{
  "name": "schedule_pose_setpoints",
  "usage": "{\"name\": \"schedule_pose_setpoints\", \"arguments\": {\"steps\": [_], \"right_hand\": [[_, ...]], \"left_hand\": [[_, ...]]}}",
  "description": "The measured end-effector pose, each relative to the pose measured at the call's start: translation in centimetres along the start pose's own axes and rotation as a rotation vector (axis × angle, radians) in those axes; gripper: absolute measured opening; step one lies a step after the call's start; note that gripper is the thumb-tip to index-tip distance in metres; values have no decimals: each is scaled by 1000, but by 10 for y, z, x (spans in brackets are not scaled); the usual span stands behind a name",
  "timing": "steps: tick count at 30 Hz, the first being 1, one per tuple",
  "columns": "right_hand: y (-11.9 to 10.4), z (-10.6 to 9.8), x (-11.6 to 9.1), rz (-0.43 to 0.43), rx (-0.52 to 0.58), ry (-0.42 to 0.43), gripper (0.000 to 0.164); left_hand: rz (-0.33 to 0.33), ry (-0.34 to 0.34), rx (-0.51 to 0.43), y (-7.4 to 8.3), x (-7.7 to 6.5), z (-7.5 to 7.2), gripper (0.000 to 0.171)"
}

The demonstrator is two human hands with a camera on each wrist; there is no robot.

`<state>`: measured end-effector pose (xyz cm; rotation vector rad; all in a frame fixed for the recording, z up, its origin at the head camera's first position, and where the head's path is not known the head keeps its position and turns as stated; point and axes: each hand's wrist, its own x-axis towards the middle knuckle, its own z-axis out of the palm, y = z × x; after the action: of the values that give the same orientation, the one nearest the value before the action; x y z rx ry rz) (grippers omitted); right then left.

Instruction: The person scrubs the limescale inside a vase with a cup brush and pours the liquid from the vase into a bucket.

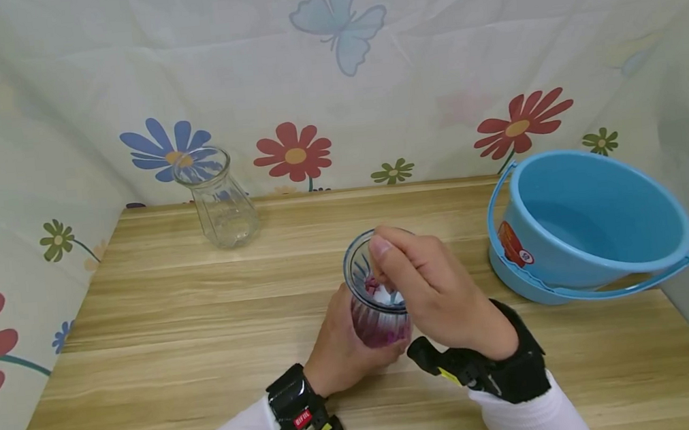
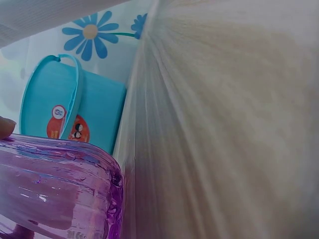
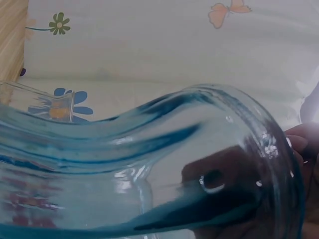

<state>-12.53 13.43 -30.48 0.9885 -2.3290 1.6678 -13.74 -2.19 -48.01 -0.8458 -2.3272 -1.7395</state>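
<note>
A tinted glass vase [image 1: 371,325], bluish at the rim and purple toward its base, stands tilted near the middle of the table. My left hand [image 1: 345,351] grips it round the lower body; its purple base [image 2: 65,184] fills the lower left of the left wrist view. Over the vase's mouth my right hand [image 1: 434,289] is curled, its fingers reaching in past the rim. Something whitish shows inside below those fingers, but whether they hold it is hidden. In the right wrist view the bluish glass neck [image 3: 99,144] is close up, with fingers [image 3: 299,142] at its edge.
A clear glass vase [image 1: 226,212] stands at the back left of the wooden table [image 1: 148,355]. On the right is a blue bucket [image 1: 520,227] with its handle hanging down. A flower-printed curtain [image 1: 233,67] rises along the back and sides.
</note>
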Motion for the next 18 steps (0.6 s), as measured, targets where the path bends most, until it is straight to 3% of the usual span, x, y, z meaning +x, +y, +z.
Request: {"name": "schedule_pose_setpoints", "arguments": {"steps": [18], "right_hand": [[0,1,2,38,-124,-57,31]], "left_hand": [[-23,-16,-6,1,1,-1,101]]}}
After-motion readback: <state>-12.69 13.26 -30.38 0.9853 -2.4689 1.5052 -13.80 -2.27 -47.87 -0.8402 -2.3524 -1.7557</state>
